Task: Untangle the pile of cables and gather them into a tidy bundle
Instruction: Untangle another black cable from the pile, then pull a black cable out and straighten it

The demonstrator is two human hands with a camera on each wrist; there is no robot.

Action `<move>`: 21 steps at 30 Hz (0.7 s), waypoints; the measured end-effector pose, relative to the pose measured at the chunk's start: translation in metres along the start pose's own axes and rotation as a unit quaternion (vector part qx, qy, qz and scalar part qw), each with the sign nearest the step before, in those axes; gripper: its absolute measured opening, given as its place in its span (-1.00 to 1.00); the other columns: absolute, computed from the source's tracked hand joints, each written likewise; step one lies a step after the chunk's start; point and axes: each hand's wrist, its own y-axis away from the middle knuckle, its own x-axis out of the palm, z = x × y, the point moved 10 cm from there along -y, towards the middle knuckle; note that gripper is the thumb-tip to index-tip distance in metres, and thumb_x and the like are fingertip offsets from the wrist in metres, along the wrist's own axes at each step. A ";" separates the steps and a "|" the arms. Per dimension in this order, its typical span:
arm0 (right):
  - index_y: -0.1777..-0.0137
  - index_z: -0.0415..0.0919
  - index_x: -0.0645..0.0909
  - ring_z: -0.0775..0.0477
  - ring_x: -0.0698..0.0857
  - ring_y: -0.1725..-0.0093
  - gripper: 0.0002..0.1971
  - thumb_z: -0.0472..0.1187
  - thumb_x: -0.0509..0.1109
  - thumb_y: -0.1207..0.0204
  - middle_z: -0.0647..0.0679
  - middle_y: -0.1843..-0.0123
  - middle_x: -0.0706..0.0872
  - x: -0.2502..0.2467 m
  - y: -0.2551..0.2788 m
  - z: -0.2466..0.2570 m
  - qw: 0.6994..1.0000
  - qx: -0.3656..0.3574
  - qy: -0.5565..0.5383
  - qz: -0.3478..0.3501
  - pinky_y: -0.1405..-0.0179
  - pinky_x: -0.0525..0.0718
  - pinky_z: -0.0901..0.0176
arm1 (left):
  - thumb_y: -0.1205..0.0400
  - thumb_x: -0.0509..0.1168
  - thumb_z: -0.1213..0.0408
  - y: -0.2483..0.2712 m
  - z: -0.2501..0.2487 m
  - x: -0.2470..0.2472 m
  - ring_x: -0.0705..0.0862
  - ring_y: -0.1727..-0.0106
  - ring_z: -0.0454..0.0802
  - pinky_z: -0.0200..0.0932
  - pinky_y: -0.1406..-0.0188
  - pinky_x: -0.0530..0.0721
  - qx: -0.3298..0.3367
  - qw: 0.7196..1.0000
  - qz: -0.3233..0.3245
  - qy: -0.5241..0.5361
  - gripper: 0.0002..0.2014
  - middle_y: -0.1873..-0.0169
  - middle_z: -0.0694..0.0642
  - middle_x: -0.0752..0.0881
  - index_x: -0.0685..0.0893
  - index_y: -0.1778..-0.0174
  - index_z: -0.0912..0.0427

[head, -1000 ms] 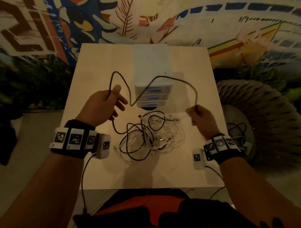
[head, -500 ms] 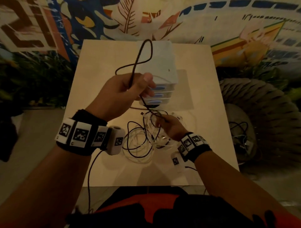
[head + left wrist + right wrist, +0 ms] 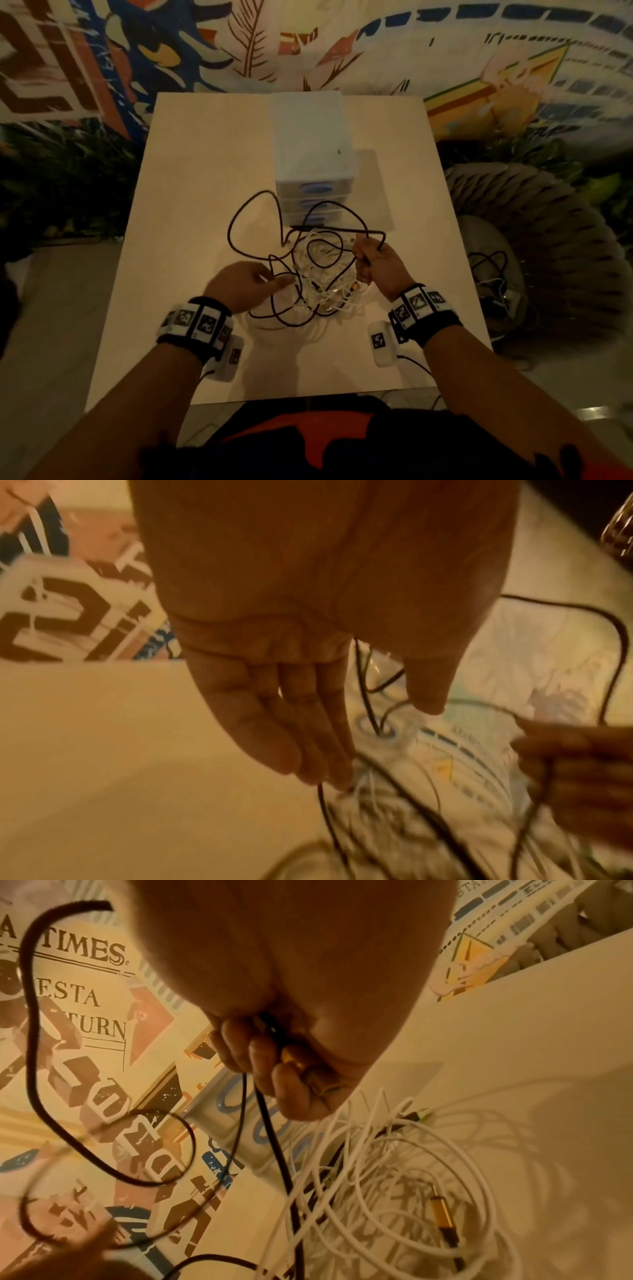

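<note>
A tangle of white cables (image 3: 329, 255) and black cables sits on the table in front of me. One long black cable (image 3: 230, 226) loops out to the left of the pile and past the drawers. My right hand (image 3: 368, 260) is a fist at the pile's right edge and grips that black cable. In the right wrist view my right hand (image 3: 291, 1069) holds it beside a gold connector (image 3: 291, 1056). My left hand (image 3: 277, 279) is at the pile's left side. In the left wrist view my left hand (image 3: 377, 739) has straight fingers (image 3: 322, 761) whose tips touch a black strand.
A small white drawer unit (image 3: 311, 144) stands on the pale table (image 3: 191, 171) just behind the pile. A wicker basket (image 3: 555, 240) to the right of the table holds more cables (image 3: 489, 270). A second gold plug (image 3: 441, 1215) lies among the white cables.
My left hand has come down from chest height and let go of the black cable. The cable's loop has dropped onto the table. My right hand has moved right and up with the cable.
</note>
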 end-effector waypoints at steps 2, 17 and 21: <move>0.32 -0.18 0.38 0.10 0.24 0.66 -0.55 -0.10 0.07 -0.85 0.06 0.64 0.30 -0.002 0.000 -0.002 1.000 0.003 -0.008 -0.009 0.62 0.28 0.25 | -0.54 0.29 -0.43 -0.002 -0.003 0.035 0.70 0.04 -0.02 -0.03 -0.08 0.68 0.018 0.998 0.054 -0.016 -0.51 0.10 -0.02 0.77 0.77 0.03 -0.07; -0.01 -0.17 0.65 0.05 0.35 0.60 -0.59 0.12 0.13 -0.79 0.01 0.53 0.40 -0.111 -0.002 -0.018 0.944 0.032 -0.233 -0.233 0.61 0.30 0.29 | -0.82 0.15 0.02 0.019 0.003 -0.022 0.56 0.70 -0.13 -0.39 0.67 0.47 -0.002 0.971 -0.099 0.216 -0.62 0.70 0.04 0.58 0.80 0.11 0.08; 0.03 -0.16 0.59 -0.01 0.42 0.51 -0.85 -0.14 0.27 -0.74 -0.07 0.38 0.45 -0.146 -0.003 -0.042 0.945 0.126 -0.037 -0.299 0.60 0.36 0.27 | -0.82 0.13 -0.04 0.027 -0.001 -0.033 0.57 0.64 0.00 -0.21 0.54 0.59 0.004 0.950 -0.121 0.289 -0.58 0.70 0.07 0.54 0.83 0.10 0.06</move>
